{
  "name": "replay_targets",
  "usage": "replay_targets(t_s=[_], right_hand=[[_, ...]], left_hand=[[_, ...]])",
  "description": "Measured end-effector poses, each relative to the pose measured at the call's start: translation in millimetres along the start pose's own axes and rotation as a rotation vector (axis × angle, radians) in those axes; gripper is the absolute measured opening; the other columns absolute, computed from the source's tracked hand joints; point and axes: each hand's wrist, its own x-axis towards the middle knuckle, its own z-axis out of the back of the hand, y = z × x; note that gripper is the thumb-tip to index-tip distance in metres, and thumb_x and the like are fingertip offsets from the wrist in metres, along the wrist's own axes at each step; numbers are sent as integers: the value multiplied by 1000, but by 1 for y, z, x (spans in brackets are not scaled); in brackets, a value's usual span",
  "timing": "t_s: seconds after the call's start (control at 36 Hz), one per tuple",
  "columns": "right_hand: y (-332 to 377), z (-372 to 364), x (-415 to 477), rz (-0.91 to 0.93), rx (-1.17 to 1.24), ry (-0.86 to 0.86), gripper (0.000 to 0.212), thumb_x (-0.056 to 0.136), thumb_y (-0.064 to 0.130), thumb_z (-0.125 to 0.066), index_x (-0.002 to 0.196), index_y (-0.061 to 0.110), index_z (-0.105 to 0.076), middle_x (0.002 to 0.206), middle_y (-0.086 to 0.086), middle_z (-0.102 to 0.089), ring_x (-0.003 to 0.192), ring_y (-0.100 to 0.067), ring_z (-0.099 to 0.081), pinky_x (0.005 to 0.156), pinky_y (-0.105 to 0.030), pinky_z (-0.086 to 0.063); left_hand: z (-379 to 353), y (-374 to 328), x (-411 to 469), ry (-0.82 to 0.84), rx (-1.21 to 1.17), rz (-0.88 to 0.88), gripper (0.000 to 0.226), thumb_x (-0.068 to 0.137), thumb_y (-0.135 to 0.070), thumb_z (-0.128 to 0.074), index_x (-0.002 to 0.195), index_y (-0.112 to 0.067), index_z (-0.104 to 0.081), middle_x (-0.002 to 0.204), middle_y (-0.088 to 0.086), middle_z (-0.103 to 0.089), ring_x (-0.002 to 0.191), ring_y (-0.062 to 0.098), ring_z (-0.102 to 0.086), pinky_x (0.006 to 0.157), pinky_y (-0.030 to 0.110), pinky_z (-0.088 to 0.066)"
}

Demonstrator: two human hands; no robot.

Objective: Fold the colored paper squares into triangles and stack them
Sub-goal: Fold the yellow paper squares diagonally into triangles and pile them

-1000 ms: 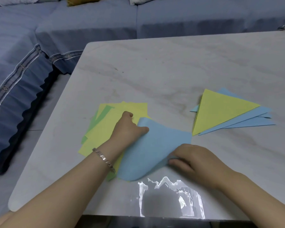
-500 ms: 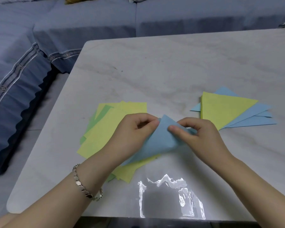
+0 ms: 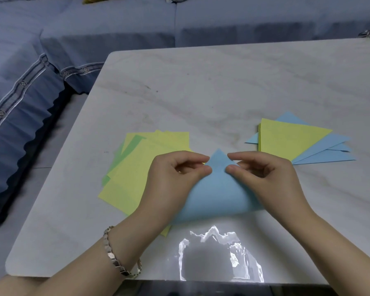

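Head view: left hand (image 3: pixel 175 178) and right hand (image 3: pixel 263 178) both pinch the top corner of the light-blue paper square (image 3: pixel 218 193), bowed uncreased on the white marble table (image 3: pixel 201 92), overlapping loose yellow paper sheets (image 3: pixel 141 163). If a layer slips before pressing, the crease lands crooked.

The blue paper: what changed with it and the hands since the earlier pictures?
The blue paper was bent over, so its corners now meet in a point. The right hand left the near corner and came up; it and the left hand now pinch that point. The pile of squares and the stack of triangles stayed put.
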Motion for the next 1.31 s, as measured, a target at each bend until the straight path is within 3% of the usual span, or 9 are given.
replay_targets(t_s=[0.28, 0.42, 0.56, 0.72, 1.31], right_hand=[[6, 1, -3, -33, 88, 9, 26, 70, 4, -76, 67, 30, -71, 65, 8, -70, 58, -1, -62, 57, -8, -45], [5, 2, -3, -39, 77, 18, 34, 70, 5, -75, 67, 38, -72, 71, 2, -70, 63, -1, -62, 63, -9, -47], [7, 1, -4, -20, 52, 33, 34, 70, 4, -75, 67, 38, -71, 68, 10, -70, 61, 3, -60, 60, -5, -43], [8, 0, -5, -5, 58, 32, 30, 78, 8, -69, 73, 37, -70, 76, 24, -70, 72, 9, -63, 62, -2, -42], [6, 0, -5, 34, 34, 48, 31, 75, 4, -71, 72, 36, -70, 73, 25, -69, 70, 12, -62, 61, -1, -41]], left_hand=[[-3, 0, -7, -35, -59, -8, 27, 64, -5, -79, 65, -30, -70, 61, -15, -68, 54, -3, -61, 53, 7, -45], [-4, 1, -9, -70, -53, -29, 28, 63, -8, -80, 61, -34, -70, 61, -16, -67, 53, -5, -58, 53, 4, -42], [-3, 0, -11, -72, -22, -45, 26, 65, -13, -79, 62, -37, -71, 62, -17, -68, 55, -6, -57, 54, 4, -40], [-2, 0, -12, -58, 0, -61, 30, 68, -14, -77, 62, -43, -71, 65, -19, -68, 59, -6, -58, 56, 4, -41], [-2, -1, -15, 34, -12, -80, 34, 77, -3, -69, 76, -37, -69, 73, -27, -68, 68, -10, -61, 60, 2, -41]])
